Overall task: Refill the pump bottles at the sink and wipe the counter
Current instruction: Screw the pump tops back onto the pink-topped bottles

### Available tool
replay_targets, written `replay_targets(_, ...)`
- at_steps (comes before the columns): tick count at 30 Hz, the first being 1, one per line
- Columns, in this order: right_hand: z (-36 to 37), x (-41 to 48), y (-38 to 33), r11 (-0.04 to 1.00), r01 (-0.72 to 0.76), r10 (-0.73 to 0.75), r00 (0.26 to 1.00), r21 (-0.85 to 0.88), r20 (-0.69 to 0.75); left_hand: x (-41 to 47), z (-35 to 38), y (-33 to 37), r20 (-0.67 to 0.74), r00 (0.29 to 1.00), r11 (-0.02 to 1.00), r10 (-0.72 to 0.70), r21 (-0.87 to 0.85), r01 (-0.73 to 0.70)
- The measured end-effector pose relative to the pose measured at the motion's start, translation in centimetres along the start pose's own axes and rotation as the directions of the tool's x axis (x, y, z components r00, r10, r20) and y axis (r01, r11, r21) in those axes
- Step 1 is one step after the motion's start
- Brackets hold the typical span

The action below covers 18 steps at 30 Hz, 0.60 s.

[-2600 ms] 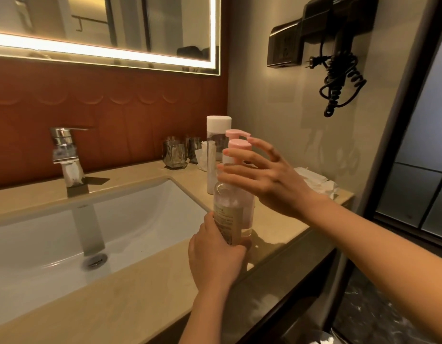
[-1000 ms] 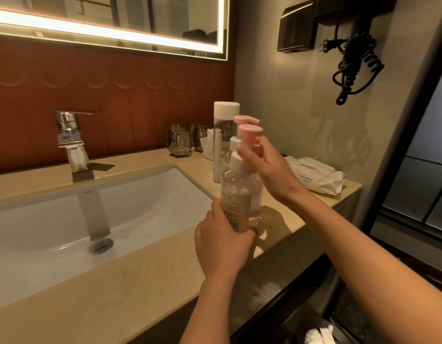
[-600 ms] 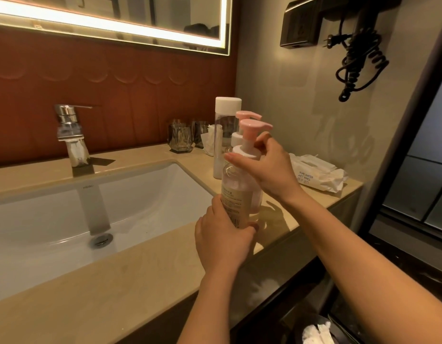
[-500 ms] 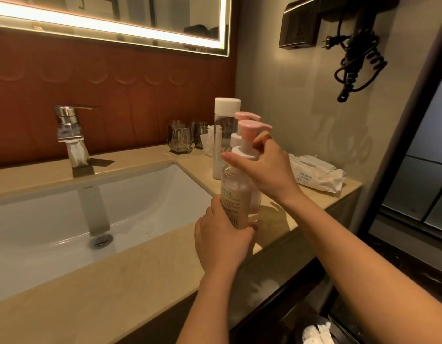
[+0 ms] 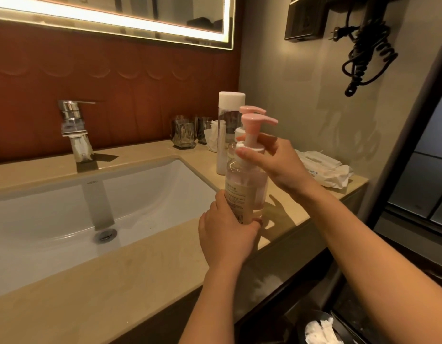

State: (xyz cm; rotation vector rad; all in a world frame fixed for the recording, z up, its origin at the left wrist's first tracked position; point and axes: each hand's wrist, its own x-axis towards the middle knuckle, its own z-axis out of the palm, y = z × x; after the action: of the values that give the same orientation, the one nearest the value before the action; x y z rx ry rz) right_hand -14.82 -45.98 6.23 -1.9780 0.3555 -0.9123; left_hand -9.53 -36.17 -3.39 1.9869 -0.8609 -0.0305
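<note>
**Beige counter, right of the sink: both hands on one pump bottle**

At the sink's right front corner, the left hand is wrapped round the lower body of a clear pump bottle, with its fingers curled across the printed label. The bottle stands upright and holds pale pinkish liquid. Its base is hidden behind that hand, so whether it rests on the counter cannot be told.

The right hand comes in from the side away from the sink. Its thumb and fingers are closed on the white collar at the bottle's neck. Above them rises the pink pump head, its nozzle pointing away from the sink.

Just behind, also right of the sink, a second pump bottle shows its own pink head. A tall bottle with a white cap stands touching or nearly touching it.

Further right of the sink, near the wall, lies a soft white pack of wipes. Two dark glasses sit at the sink's right rear corner.

A chrome faucet stands behind the sink, and a lit mirror hangs above. A coiled black cord hangs on the wall far to the right.
</note>
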Motion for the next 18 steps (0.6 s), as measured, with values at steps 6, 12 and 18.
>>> replay_targets(6, 1.9, -0.1, 0.4, 0.989, -0.056, 0.032, 0.985, -0.139, -0.17, 0.0, 0.0, 0.0, -0.001, 1.0, 1.0, -0.007, 0.009, 0.007)
replay_targets(12, -0.8, -0.7, -0.5, 0.988, -0.128, 0.111, 0.978, 0.082, 0.179, 0.0, 0.0, -0.1, 0.004, 1.0, 1.0, 0.002, 0.0, -0.002)
replay_targets(18, -1.3, -0.7, -0.2, 0.995, -0.07, 0.061, 0.992, 0.076, 0.109, -0.1, 0.0, 0.0, -0.002, 1.0, 1.0, 0.01, -0.004, -0.01)
